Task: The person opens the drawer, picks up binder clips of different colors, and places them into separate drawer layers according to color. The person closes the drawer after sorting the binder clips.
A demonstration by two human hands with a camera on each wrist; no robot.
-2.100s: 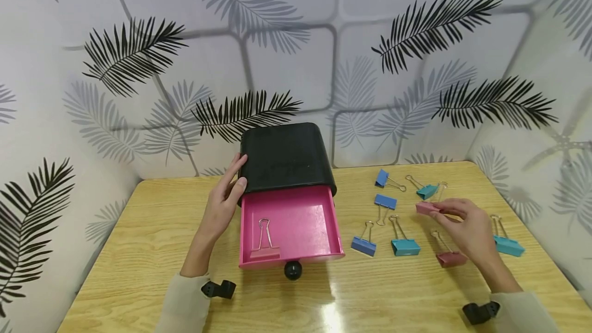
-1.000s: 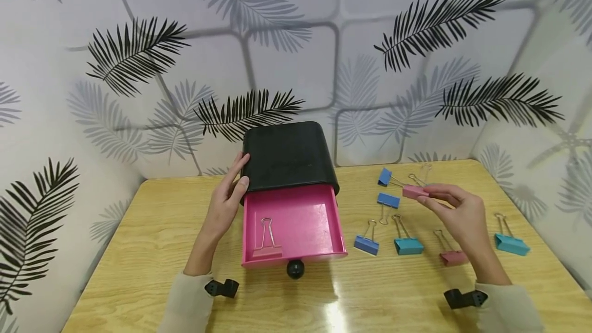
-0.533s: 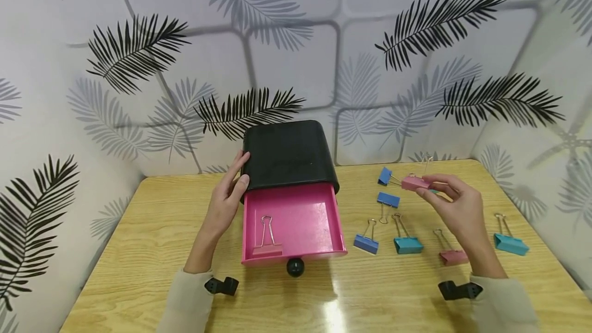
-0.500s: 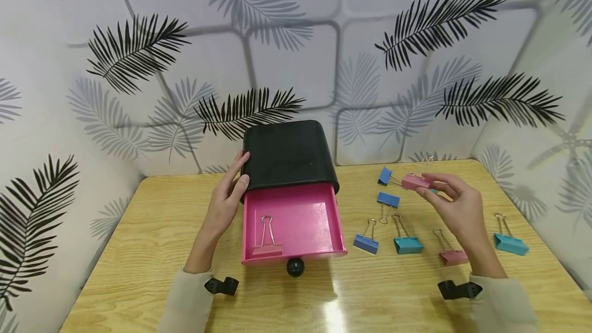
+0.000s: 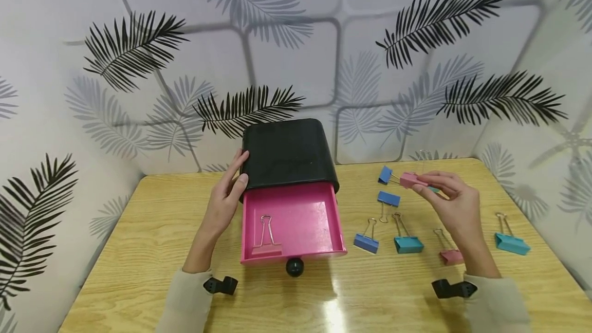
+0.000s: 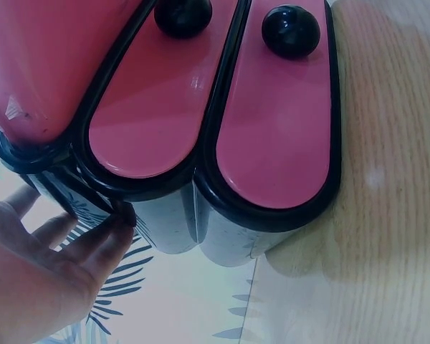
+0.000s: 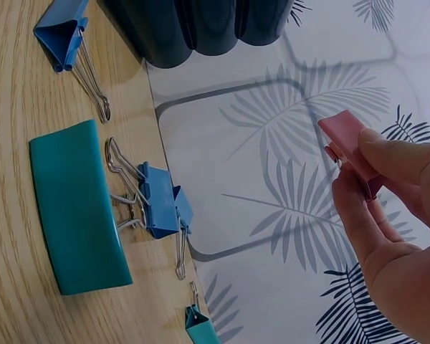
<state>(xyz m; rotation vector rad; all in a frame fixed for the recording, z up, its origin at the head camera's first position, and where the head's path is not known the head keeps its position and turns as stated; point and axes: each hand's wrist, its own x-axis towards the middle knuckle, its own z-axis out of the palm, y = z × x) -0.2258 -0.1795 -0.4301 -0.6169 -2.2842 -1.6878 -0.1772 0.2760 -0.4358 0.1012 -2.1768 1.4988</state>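
Observation:
My right hand pinches a pink binder clip between thumb and fingers above the table's right side. The clip also shows in the right wrist view as a pink binder clip, held clear of the tabletop. My left hand rests against the left side of a black drawer unit. In the left wrist view, several fingertips touch its side. The unit's pink top drawer is pulled out. Another pink binder clip lies in the drawer's front left, with its wire handles up.
Several binder clips lie right of the unit: a blue clip, a teal clip, a pink clip, another teal clip and a blue clip. A round black knob juts from the drawer front. A patterned wall stands behind.
My right hand has lifted the pink clip off the table and moved left and away with it, then shifted only slightly. The left hand stays at the unit.

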